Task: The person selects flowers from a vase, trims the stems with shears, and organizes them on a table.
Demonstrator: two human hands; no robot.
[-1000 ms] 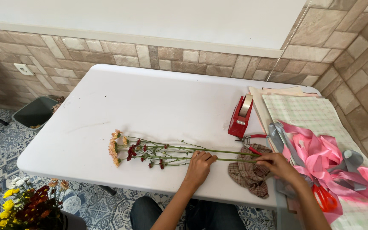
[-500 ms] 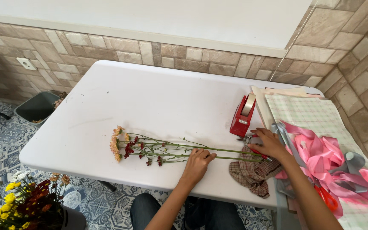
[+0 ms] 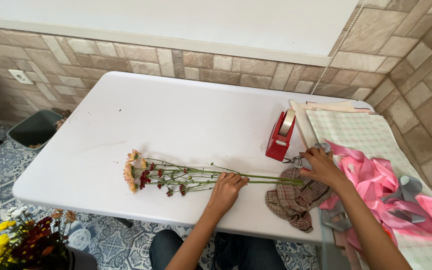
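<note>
A bunch of cut flowers [image 3: 176, 176] lies flat on the white table [image 3: 176, 115], orange and dark red heads to the left, green stems running right. My left hand [image 3: 227, 189] rests on the stems near their middle, fingers curled over them. My right hand [image 3: 320, 164] is at the stem ends, closing on a pair of scissors [image 3: 296, 160] just below a red tape dispenser [image 3: 281, 136]. A checked brown cloth [image 3: 296, 200] lies under the stem ends.
Sheets of patterned wrapping paper [image 3: 371, 135] and pink and grey ribbons [image 3: 391, 190] cover the table's right end. A dark bin [image 3: 35, 129] stands on the tiled floor at left. More flowers [image 3: 21, 242] sit at the lower left. A tiled wall runs behind.
My right hand has moved up from the stem ends to the scissors beside the tape dispenser. My left hand has stayed on the stems.
</note>
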